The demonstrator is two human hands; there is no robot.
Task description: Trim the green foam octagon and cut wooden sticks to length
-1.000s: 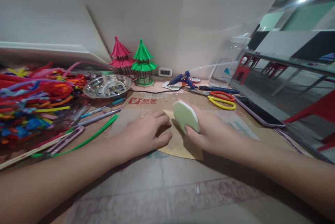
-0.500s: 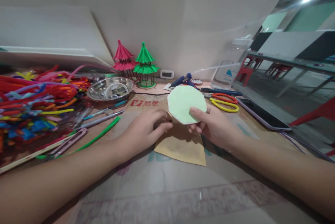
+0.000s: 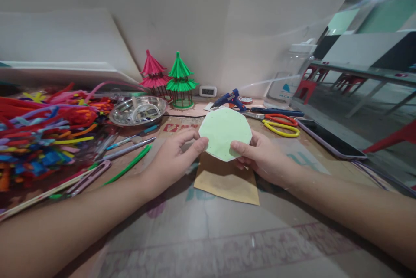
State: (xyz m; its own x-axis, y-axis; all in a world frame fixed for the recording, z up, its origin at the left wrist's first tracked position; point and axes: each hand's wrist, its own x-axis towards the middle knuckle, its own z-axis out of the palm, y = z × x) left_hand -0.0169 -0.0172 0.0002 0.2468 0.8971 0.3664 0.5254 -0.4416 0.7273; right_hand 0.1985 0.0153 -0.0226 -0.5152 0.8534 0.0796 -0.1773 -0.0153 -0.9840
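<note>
The pale green many-sided card (image 3: 225,132) is held tilted, face toward the person, above the brown paper (image 3: 227,184) at the middle of the table (image 3: 208,239). The left hand (image 3: 172,161) pinches its left edge, the right hand (image 3: 263,161) its lower right edge, each grip clamped on it

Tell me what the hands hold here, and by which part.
A green polygon, pinched at its rim: left hand on the left edge, right hand on the lower right edge.
</note>
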